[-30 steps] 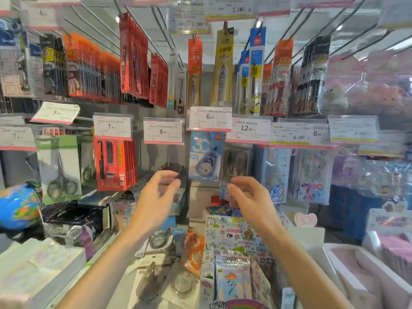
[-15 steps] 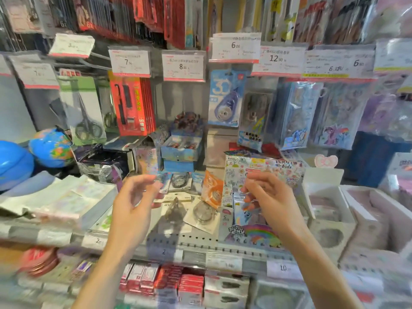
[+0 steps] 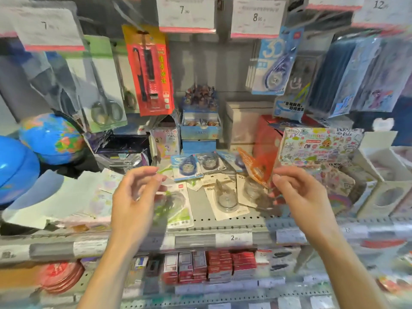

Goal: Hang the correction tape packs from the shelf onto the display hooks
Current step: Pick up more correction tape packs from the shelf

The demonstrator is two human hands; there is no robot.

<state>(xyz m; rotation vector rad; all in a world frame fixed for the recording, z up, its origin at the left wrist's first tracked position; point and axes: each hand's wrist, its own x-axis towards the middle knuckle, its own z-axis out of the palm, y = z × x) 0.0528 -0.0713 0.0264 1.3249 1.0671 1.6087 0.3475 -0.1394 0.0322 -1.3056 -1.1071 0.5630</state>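
nearest, the left hand [image 3: 133,197] hangs above the shelf [image 3: 223,221] with fingers loosely curled and spread, holding nothing. to the right, the right hand [image 3: 298,192] reaches at the orange correction tape pack [image 3: 254,168], which stands tilted up; whether the fingertips already pinch it i cannot tell. between the hands several correction tape packs [image 3: 223,195] lie flat and overlapping on the shelf. farther up, a blue correction tape pack [image 3: 273,63] hangs under the price tags [image 3: 256,16]. this looks like the pick-up step; next calls for a firm pinch on one card, then lining its hole with a hook.
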